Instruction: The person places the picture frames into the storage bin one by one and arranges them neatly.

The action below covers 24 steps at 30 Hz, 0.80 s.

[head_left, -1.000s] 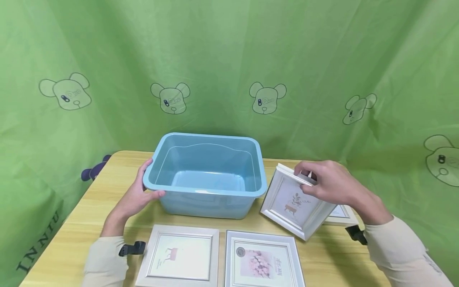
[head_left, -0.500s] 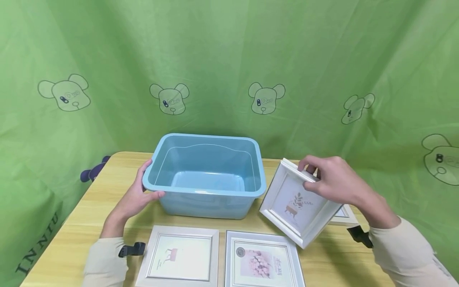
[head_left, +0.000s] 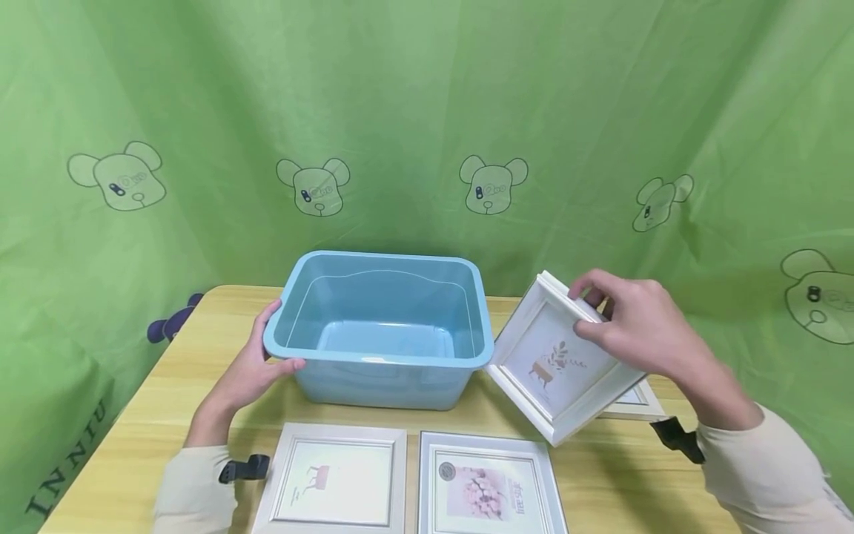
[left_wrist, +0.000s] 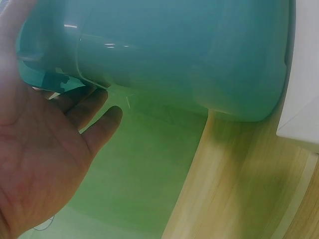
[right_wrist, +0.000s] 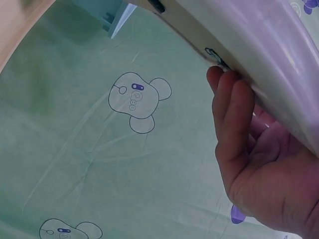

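My left hand point(head_left: 248, 371) holds the blue plastic basin point(head_left: 383, 383) by its left front corner, thumb at the front of the rim and fingers along the side. The left wrist view shows those fingers point(left_wrist: 102, 127) close under the basin's rim. In my right hand point(head_left: 637, 322) is a white picture frame point(head_left: 523, 404), pinched at its top edge with the thumb on the front and the fingers behind. It is raised and tilted, picture side facing me, its lower left corner overlapping the basin's right side. Part of the frame's back point(right_wrist: 192, 37) shows in the right wrist view.
Two picture frames lie flat in front of the basin, a white one point(head_left: 399, 475) and a silver-edged one point(head_left: 423, 489) with pink flowers. Another frame point(head_left: 657, 408) lies at the right, partly hidden. A green curtain point(head_left: 400, 89) hangs behind the wooden table point(head_left: 220, 311).
My right hand has moved up and to the right, lifting the picture frame's top edge higher and tilting it more. My left hand stays at the basin's corner.
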Each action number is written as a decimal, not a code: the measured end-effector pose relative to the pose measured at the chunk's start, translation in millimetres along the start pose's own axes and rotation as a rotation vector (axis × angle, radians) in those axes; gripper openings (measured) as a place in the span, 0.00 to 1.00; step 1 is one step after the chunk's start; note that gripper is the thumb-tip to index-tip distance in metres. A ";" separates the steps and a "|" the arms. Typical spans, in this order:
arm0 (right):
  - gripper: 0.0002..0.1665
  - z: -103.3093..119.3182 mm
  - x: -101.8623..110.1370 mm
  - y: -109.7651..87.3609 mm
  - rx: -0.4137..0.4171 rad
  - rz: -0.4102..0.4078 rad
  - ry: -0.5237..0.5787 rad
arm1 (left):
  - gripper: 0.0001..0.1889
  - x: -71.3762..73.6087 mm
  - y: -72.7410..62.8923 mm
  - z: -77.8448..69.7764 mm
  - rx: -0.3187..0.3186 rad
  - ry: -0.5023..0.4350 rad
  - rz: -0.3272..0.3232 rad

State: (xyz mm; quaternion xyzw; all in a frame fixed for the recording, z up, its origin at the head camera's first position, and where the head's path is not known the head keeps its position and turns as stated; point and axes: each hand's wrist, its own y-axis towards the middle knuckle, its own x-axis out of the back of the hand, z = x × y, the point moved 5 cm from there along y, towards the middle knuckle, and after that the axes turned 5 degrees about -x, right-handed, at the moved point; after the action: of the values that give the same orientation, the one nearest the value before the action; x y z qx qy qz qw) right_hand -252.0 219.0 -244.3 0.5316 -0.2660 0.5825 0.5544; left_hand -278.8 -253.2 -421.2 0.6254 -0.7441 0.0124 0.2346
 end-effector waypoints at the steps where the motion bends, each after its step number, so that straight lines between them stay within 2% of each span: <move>1: 0.17 -0.5 1.3 0.0 -0.013 -0.003 0.005 | 0.55 -0.3 -0.2 0.0 0.000 0.000 0.000; 24: 0.25 -9.4 31.6 -2.2 -0.267 -0.166 0.097 | 0.54 -0.5 -0.6 -0.6 -0.007 -0.021 0.007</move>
State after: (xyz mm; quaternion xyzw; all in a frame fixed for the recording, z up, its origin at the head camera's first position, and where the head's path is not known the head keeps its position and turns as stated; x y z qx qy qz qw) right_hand -247.3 239.5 -218.8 0.4444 -0.2692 0.5191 0.6787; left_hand -278.0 -252.7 -421.1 0.6220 -0.7487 0.0040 0.2292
